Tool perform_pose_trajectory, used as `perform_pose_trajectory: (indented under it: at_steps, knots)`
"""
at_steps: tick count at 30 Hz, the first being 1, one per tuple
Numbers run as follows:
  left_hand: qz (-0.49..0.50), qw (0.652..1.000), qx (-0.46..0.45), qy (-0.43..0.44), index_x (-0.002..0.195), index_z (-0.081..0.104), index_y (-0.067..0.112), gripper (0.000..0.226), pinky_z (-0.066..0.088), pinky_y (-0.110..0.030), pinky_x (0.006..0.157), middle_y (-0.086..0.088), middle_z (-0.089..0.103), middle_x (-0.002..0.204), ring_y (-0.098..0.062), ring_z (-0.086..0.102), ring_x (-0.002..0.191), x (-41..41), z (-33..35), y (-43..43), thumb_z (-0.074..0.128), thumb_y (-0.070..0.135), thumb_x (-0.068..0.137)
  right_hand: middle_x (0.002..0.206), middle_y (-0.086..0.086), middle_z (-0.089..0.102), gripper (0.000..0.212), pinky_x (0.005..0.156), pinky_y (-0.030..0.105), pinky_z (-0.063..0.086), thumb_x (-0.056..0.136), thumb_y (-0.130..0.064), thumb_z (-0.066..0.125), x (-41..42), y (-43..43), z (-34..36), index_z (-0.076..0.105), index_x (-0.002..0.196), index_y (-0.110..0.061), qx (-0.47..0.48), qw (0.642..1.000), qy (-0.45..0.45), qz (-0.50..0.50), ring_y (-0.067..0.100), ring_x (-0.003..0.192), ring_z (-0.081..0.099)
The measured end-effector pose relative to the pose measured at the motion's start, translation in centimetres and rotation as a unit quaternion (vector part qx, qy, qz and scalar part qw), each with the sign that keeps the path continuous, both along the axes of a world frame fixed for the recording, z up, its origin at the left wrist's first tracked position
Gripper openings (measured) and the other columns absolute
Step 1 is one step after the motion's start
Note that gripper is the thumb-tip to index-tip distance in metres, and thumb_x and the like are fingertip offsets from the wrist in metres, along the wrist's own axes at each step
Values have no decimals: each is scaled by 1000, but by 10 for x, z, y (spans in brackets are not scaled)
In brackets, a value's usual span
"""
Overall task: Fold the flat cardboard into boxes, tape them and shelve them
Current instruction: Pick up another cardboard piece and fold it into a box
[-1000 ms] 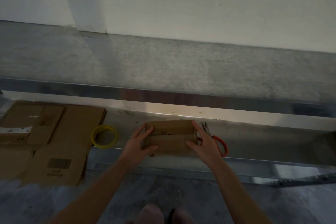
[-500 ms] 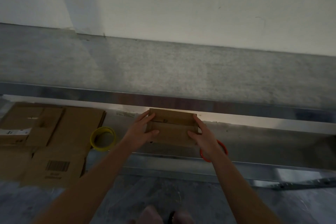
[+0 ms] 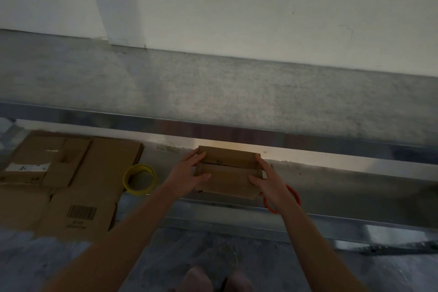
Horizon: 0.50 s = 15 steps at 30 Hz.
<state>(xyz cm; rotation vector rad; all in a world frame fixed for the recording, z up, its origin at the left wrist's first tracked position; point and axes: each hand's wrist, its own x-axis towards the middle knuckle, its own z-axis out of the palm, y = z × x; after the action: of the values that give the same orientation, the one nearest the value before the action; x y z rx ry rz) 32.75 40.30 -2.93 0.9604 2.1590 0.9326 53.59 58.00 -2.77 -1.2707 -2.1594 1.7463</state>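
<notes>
Gripping hands: left hand (image 3: pixel 187 174) on the left end of the box (image 3: pixel 227 173), right hand (image 3: pixel 270 182) on its right end; fingers (image 3: pixel 192 158) curled round the short ends, thumbs laid on the top face.
Box: over the lower shelf (image 3: pixel 343 187), resting or lifted unclear; long axis running left to right, flap seam along it, closed flaps facing up.
Orange loop (image 3: pixel 296 195): on the shelf, partly hidden by the right hand.
Tape roll (image 3: pixel 137 191): yellow, lying flat, left of the box.
Flat cardboard (image 3: pixel 94 173): stacked further left, barcode on the near sheet.
Upper shelf edge (image 3: pixel 308 136): metal, just beyond the box.
</notes>
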Motion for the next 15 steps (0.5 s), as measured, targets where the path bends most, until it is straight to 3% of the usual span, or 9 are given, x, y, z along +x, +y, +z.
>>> perform_pose_trajectory:
  at_steps: [5,10,15]
  knots:
    - [2,1000,5,-8,144,42,27,74,22,-29,115,13,23,155,-8,25,139,6,3,-5,77,36,80,152,4,32,68,101,52,47,96,-30,59,3,-4,0,23,150,-48,14,1000,-20,8,31,127,46]
    - [19,999,-3,-31,145,42,26,74,28,-29,112,12,23,156,-11,33,137,8,4,-3,76,36,80,151,5,33,68,100,54,48,95,-26,62,-4,2,4,27,149,-48,-33,999,-18,-2,32,125,47]
    - [-1,998,-27,-61,148,35,24,72,33,-39,114,9,20,158,-17,34,138,3,5,8,69,38,86,152,7,32,69,102,55,46,97,-30,58,-9,7,6,19,152,-42,-10,998,-57,9,33,131,43]
